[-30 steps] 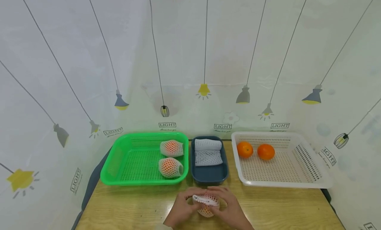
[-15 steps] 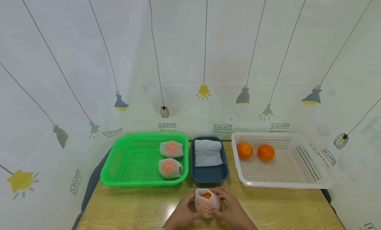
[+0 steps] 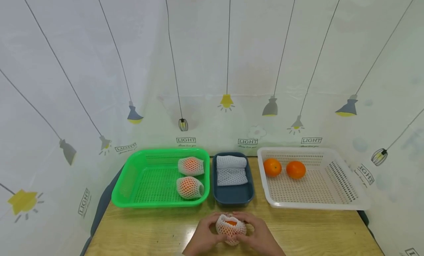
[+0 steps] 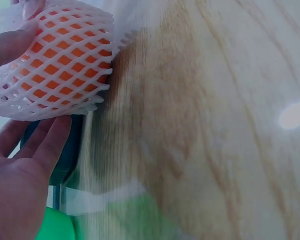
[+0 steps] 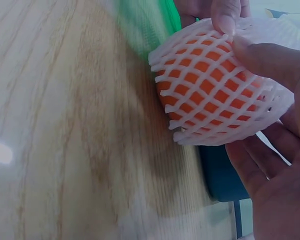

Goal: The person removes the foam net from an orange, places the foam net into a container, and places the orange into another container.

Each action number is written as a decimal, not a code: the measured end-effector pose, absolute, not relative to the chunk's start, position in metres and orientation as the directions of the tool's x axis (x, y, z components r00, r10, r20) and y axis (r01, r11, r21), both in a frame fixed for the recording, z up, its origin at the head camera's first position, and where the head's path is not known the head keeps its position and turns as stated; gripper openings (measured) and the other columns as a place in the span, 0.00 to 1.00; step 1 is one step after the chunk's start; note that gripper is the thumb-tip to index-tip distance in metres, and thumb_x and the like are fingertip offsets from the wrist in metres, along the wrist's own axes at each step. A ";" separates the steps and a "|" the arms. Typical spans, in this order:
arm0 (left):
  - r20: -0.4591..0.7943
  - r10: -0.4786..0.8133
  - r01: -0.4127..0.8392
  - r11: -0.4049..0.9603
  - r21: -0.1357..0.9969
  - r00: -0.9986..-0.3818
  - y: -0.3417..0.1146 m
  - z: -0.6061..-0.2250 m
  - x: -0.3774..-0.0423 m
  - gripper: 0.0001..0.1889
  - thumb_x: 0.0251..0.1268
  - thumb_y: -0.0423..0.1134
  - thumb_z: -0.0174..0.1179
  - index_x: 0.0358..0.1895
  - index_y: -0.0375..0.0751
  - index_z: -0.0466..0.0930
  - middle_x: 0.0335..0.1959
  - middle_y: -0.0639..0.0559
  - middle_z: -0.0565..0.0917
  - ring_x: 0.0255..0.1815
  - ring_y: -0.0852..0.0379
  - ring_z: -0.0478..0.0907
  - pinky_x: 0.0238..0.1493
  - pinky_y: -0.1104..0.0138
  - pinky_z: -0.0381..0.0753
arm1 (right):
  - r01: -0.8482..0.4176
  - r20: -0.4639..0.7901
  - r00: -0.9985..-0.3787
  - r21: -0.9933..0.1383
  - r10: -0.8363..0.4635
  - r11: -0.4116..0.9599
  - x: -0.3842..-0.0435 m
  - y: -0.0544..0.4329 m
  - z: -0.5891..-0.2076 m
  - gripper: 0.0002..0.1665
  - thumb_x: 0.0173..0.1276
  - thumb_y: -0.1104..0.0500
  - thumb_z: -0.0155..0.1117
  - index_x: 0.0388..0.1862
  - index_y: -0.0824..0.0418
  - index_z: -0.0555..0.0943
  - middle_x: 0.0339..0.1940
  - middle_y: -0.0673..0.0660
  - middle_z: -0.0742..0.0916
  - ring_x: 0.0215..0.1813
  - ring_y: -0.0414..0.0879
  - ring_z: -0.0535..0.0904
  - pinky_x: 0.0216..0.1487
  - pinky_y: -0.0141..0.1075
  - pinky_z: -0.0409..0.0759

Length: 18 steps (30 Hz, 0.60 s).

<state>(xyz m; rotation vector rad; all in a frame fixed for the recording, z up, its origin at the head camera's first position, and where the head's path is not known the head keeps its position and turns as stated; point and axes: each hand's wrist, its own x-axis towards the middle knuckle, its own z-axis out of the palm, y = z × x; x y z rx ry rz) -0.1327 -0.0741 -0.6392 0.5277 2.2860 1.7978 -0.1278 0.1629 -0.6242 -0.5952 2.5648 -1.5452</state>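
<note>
Between both hands is an orange [image 5: 204, 90] inside a white foam net sleeve [image 3: 230, 232], on or just above the wooden table near its front. My left hand [image 3: 204, 235] grips it from the left, thumb on the near side and fingers round the far side. From the right, my right hand [image 3: 260, 234] holds it the same way. The sleeve's top gapes, and orange peel shows through the opening in the head view. In the right wrist view the two thumbs nearly meet on the net. The fingertips behind the fruit are partly hidden.
A green basket [image 3: 129, 203] at the left holds two netted oranges [image 3: 190, 187]. A dark blue tray [image 3: 233, 199] in the middle carries white foam nets [image 3: 232, 176]. The white basket [image 3: 318, 205] at the right contains two bare oranges [image 3: 296, 169]. Behind stands a lamp-patterned backdrop [image 3: 212, 64].
The sleeve's top was folded flat across the fruit; then it stood upright and open, and now it sits lower with a ragged rim. Both hands stay round the fruit.
</note>
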 end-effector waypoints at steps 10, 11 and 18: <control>0.078 0.365 0.154 0.183 0.971 -0.928 -0.074 -0.637 -0.133 0.22 0.53 0.45 0.78 0.54 0.55 0.89 0.62 0.57 0.84 0.66 0.53 0.78 0.66 0.71 0.76 | -0.325 0.192 -0.918 -0.866 -0.347 0.381 -0.127 0.161 -0.618 0.25 0.59 0.51 0.80 0.57 0.48 0.88 0.60 0.47 0.88 0.62 0.44 0.83 0.61 0.34 0.81; 0.075 0.358 0.150 0.186 0.971 -0.931 -0.073 -0.637 -0.133 0.21 0.53 0.44 0.78 0.53 0.55 0.89 0.61 0.57 0.84 0.66 0.53 0.79 0.65 0.71 0.76 | -0.332 0.201 -0.916 -0.866 -0.346 0.375 -0.127 0.160 -0.618 0.24 0.60 0.51 0.79 0.57 0.48 0.88 0.59 0.47 0.88 0.62 0.45 0.83 0.61 0.34 0.81; 0.087 0.306 0.170 0.255 0.952 -0.948 -0.071 -0.636 -0.133 0.16 0.51 0.45 0.78 0.46 0.57 0.92 0.56 0.62 0.87 0.62 0.59 0.81 0.68 0.65 0.72 | -0.318 0.195 -0.923 -0.873 -0.332 0.371 -0.126 0.159 -0.614 0.22 0.59 0.58 0.79 0.53 0.48 0.89 0.55 0.45 0.90 0.59 0.43 0.84 0.60 0.33 0.82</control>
